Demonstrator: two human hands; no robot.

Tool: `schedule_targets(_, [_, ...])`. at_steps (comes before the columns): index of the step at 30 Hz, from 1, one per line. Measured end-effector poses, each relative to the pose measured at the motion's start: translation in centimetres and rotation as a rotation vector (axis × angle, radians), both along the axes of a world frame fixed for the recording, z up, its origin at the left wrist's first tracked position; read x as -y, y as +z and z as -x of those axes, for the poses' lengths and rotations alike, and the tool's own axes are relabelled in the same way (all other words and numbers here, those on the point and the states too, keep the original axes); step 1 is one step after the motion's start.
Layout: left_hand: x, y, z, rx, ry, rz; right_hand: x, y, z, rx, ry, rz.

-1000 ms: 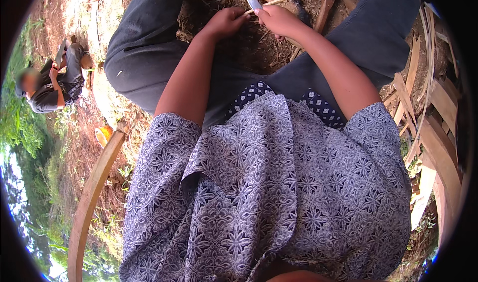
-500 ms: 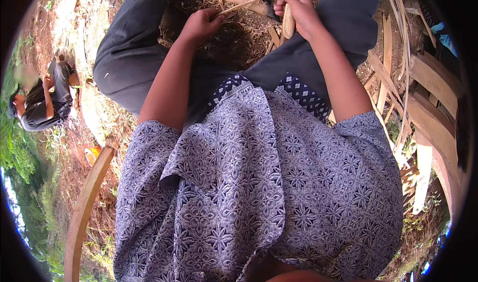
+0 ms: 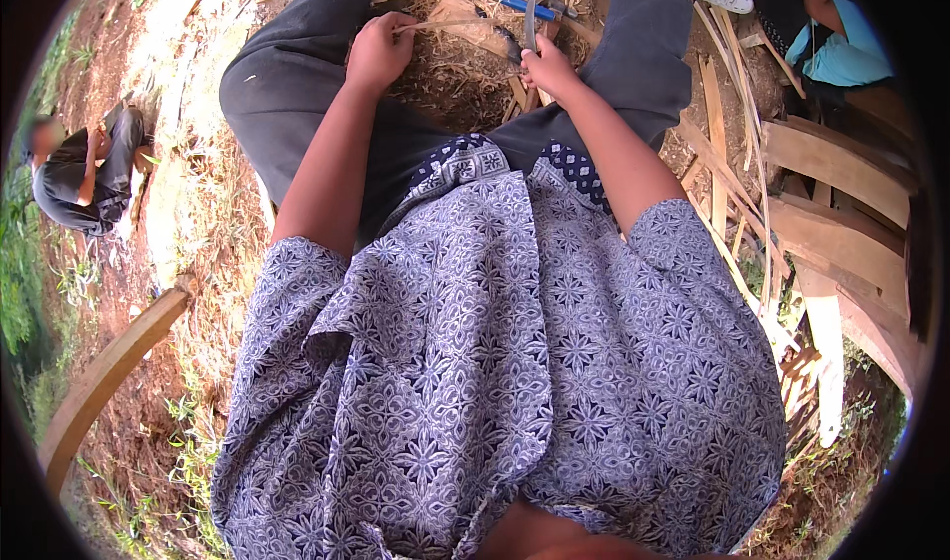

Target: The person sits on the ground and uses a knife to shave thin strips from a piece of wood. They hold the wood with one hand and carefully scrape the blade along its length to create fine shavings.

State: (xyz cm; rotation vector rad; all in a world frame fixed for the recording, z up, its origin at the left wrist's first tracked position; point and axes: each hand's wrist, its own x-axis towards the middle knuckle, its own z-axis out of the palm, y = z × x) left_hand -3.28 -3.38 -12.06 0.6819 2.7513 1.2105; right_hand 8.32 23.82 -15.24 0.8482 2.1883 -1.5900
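The head view shows, nearest the camera, a patterned shirt (image 3: 475, 362) on the wearer's side of the knife (image 3: 531, 21), with dark trousers (image 3: 287, 75) spread left and right of it. The right hand (image 3: 547, 68) is closed around the knife's grip, blade pointing away from the body. Left of the knife, the left hand (image 3: 381, 53) pinches one end of a thin wooden strip (image 3: 445, 23), which extends toward the blade; whether they touch is hard to tell. Just beyond the knife lies a blue tool (image 3: 524, 5) among shavings. Well to the knife's right are stacked curved boards (image 3: 836, 159); far to its left, another person (image 3: 64, 189) sits on the ground.
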Motion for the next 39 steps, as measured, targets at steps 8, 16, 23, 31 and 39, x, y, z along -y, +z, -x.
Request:
schedule_targets(8, [-2.3,2.4,2.1,0.041,0.155,-0.172,-0.1,4.2,1.8,-0.022,0.064,-0.014])
schedule_targets(16, [-2.5,5.7,-0.5,-0.284,0.071,0.092,5.5,2.6,-1.1,-0.068,0.063,0.058])
schedule_targets(23, [-0.6,8.3,-4.0,-0.327,-0.169,0.38,8.5,5.7,-0.7,-0.391,0.113,0.06])
schedule_targets(31, [0.7,10.0,-6.9,-0.344,-0.295,0.499,6.7,4.1,-3.9,-0.195,0.216,-0.083])
schedule_targets(39, [1.2,9.4,-9.0,-0.277,-0.324,0.444,7.2,4.0,-5.5,-0.409,0.204,-0.058])
